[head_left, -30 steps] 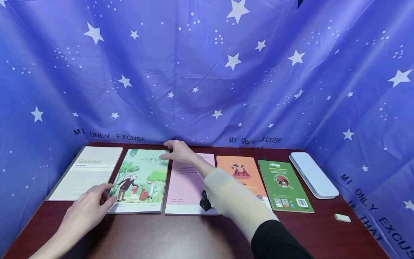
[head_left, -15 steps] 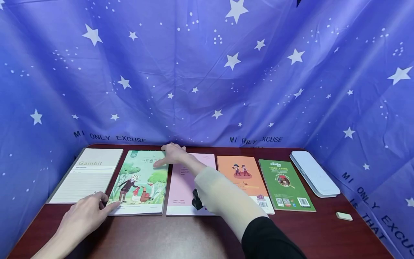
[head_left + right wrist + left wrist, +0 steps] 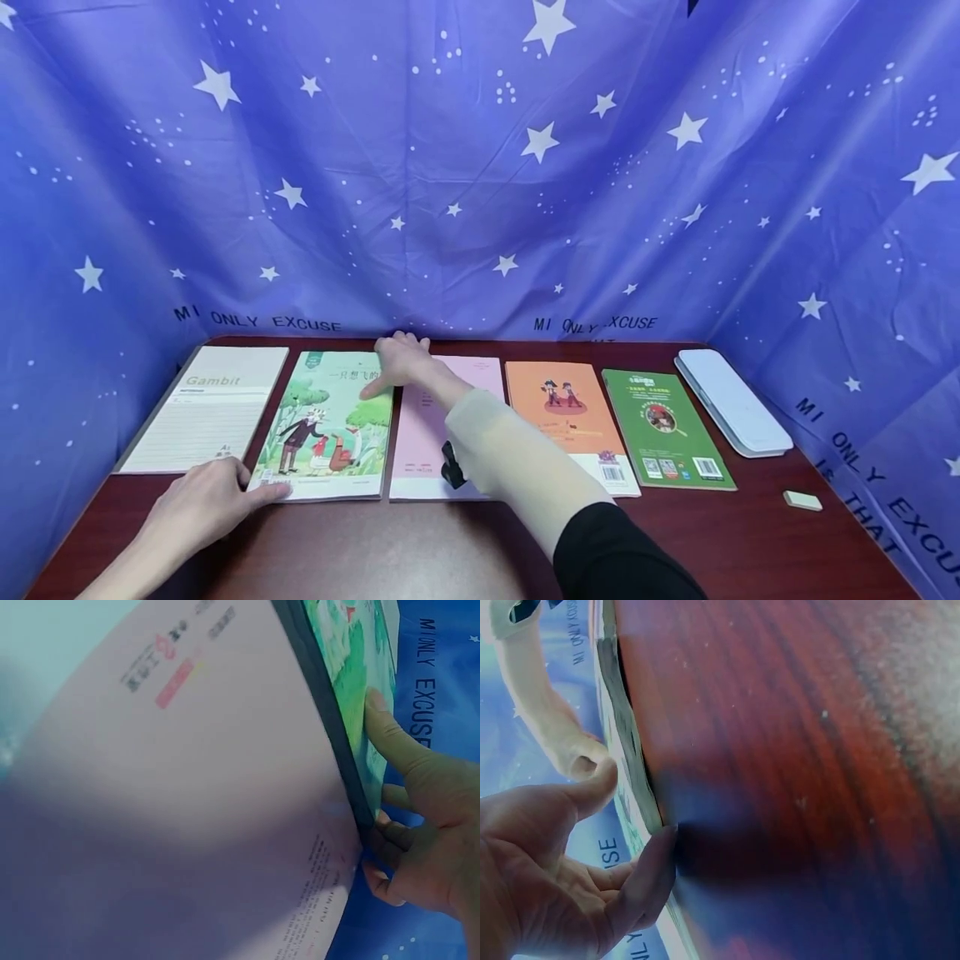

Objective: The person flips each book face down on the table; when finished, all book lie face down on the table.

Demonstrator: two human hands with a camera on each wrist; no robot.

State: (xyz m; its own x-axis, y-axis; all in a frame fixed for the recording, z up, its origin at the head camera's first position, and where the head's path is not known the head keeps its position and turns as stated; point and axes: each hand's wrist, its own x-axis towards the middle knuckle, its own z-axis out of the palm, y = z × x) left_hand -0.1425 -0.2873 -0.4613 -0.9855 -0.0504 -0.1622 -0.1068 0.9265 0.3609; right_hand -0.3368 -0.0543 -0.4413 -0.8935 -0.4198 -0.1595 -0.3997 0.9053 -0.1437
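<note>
A picture book (image 3: 322, 437) with a light green cover, trees and animal figures lies flat, second from the left. My left hand (image 3: 197, 507) holds its near left corner, with the thumb on the cover and the fingers at the edge. At the far right corner, my right hand (image 3: 403, 363) grips the same book. In the right wrist view the thumb (image 3: 394, 739) lies on the cover and the other fingers curl at the book's edge. Beside it is a pink book (image 3: 416, 433), partly hidden under my right forearm.
A Gambit notebook (image 3: 202, 417) lies at the far left. Right of the pink book are an orange book (image 3: 562, 425), a dark green book (image 3: 667, 433), a white case (image 3: 731, 404) and a small eraser (image 3: 802, 500). A starry blue curtain (image 3: 450, 167) stands behind the table (image 3: 390, 550).
My left hand has moved slightly right and down, its thumb now on the picture book's near corner. The right hand has shifted slightly and settled on the far right corner.
</note>
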